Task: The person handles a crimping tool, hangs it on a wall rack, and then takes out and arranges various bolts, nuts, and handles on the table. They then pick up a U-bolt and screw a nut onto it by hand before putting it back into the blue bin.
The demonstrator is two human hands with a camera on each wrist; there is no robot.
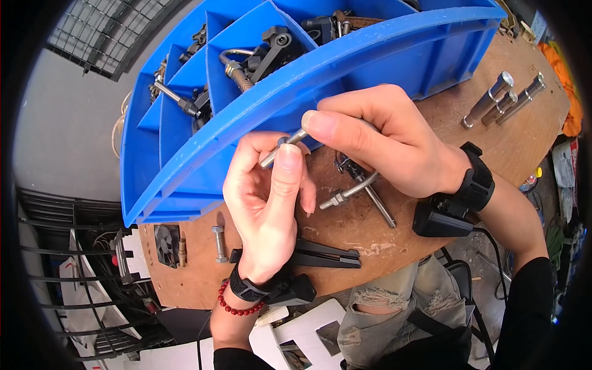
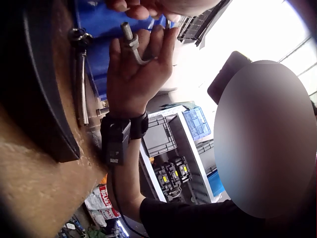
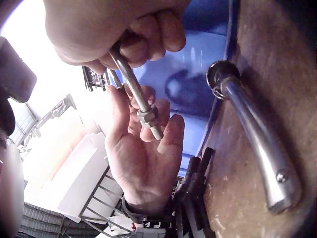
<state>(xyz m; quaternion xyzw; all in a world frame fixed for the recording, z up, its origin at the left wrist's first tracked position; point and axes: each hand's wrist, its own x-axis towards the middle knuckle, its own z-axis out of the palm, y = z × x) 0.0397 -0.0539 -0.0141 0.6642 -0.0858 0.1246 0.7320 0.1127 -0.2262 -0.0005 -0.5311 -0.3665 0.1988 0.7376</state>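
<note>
My right hand (image 1: 388, 135) holds a steel U-bolt (image 1: 364, 184), thumb and curled fingers gripping its rod near the bend. One leg of it reaches to my left hand (image 1: 262, 200), whose thumb and index finger pinch a nut (image 1: 282, 141) close to that leg's end. The other leg hangs below my right hand and carries nuts (image 1: 336, 198) near its threaded tip. In the right wrist view this leg (image 3: 132, 82) crosses in front of my left palm (image 3: 138, 168). The left wrist view shows the nut (image 2: 133, 43) on the free leg, by my right hand's fingers.
A blue divided bin (image 1: 203, 148) with metal parts stands just beyond my hands. On the wooden table (image 1: 425, 246) lie a metal rod with a black clamp (image 1: 379, 206), a black bracket (image 1: 327, 254) and a bolt (image 1: 219, 244). Several steel pins (image 1: 489, 98) stand upright at the right.
</note>
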